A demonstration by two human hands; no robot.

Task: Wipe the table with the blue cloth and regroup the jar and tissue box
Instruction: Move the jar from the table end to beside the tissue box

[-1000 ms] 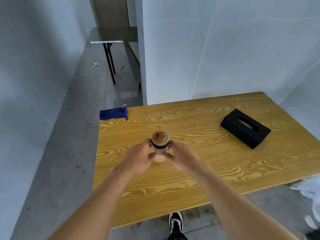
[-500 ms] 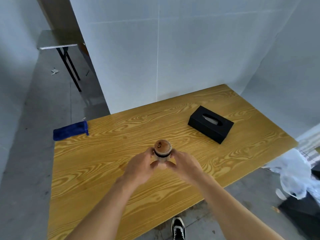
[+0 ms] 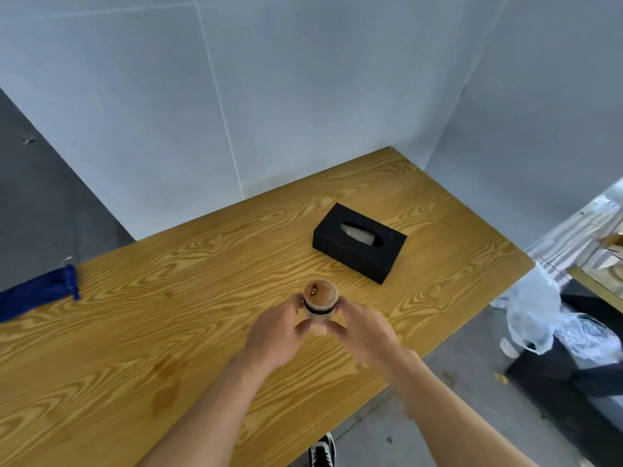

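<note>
Between both hands, wood-lidded jar (image 3: 319, 304)

The place looked like a bare, partitioned work or recording room rather than a lived-in home. Plain pale wall panels (image 3: 303, 106) with visible seams enclosed a corner, and a wood-grain table (image 3: 168, 348) was pushed into that corner against them. The floor (image 3: 37, 210) was grey, unfinished-looking concrete with scuffs and small bits of debris. Nothing decorated the walls. On the right, past the end of the panels, lay a crumpled clear plastic bag (image 3: 539, 318) beside a dark low object that could not be made out, with a striped surface behind it, which gave the room a makeshift, storage-like look.
</note>
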